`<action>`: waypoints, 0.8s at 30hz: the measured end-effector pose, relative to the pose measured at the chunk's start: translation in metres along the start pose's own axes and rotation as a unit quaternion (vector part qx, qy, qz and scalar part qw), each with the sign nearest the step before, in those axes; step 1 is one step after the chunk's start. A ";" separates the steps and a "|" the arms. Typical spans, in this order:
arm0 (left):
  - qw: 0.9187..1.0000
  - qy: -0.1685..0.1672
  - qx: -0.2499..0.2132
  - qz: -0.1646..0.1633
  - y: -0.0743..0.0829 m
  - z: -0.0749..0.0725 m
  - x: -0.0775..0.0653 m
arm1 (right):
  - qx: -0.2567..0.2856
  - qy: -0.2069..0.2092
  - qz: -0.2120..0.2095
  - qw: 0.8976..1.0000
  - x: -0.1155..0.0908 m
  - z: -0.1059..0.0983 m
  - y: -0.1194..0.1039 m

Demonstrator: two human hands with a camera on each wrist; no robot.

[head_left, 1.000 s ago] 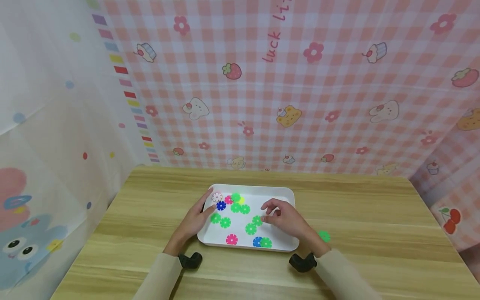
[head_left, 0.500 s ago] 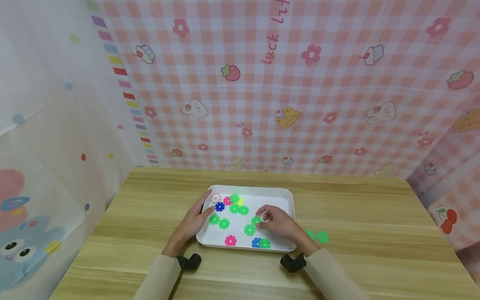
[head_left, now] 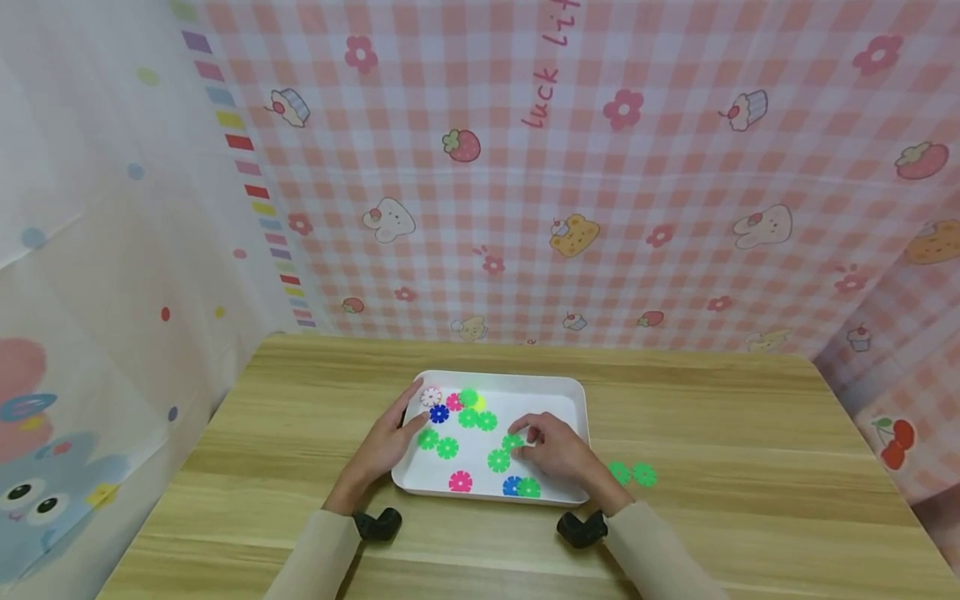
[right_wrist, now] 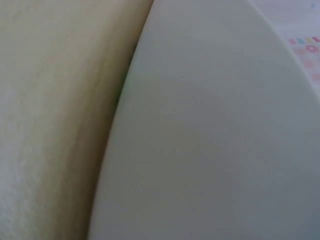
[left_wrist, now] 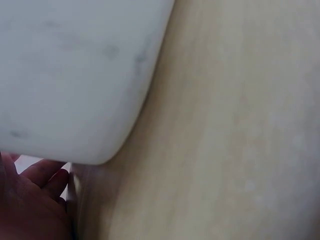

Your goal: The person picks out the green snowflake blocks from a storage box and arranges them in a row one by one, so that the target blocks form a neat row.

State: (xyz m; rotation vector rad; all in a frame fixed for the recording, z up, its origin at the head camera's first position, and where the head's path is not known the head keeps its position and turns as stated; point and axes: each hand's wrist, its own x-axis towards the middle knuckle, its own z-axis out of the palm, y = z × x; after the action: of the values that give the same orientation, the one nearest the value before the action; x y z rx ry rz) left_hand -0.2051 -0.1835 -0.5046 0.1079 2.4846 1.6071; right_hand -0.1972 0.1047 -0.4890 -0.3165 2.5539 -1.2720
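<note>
In the head view a white tray [head_left: 551, 396] lies on the table with several notched snowflake building discs in it. My left hand [head_left: 384, 440] grips the tray's left side, thumb over the rim and fingers along the outside. Part of that hand [left_wrist: 35, 195] shows below the tray's corner [left_wrist: 90, 115] in the left wrist view. My right hand [head_left: 558, 450] reaches over the right part of the tray, its thumb and index finger at opposite edges of a green snowflake disc [head_left: 512, 442]. Another green disc [head_left: 498, 460] lies beside it. The right wrist view shows mostly the tray's outer wall [right_wrist: 200, 130].
A dark blue disc [head_left: 438, 413] and a white disc [head_left: 431, 396] lie near my left thumb. A pink disc [head_left: 461, 481] and a blue disc [head_left: 512, 485] sit by the front wall. Outside on the wooden table [head_left: 697, 417], two green discs [head_left: 644, 475] lie right of the tray.
My right hand has shifted left and slightly down, bringing thumb and index finger to the green disc. A second green disc outside the tray has come into sight beside the right wrist. The left hand keeps its hold.
</note>
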 end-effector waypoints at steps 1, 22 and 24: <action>1.000 -0.001 0.000 0.000 0.001 0.000 0.000 | -0.003 0.002 -0.001 1.000 0.000 0.000 0.000; 1.000 0.000 -0.006 -0.001 -0.001 -0.001 0.000 | -0.004 0.021 -0.039 0.999 -0.002 0.003 0.002; 1.000 0.000 -0.004 -0.003 -0.002 0.000 0.001 | -0.002 0.022 -0.044 0.999 -0.001 0.004 0.003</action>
State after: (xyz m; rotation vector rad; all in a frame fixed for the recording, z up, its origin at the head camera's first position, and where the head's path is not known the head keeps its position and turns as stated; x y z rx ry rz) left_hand -0.2061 -0.1844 -0.5068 0.0987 2.4752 1.6153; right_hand -0.1947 0.1039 -0.4933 -0.4099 2.6063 -1.3188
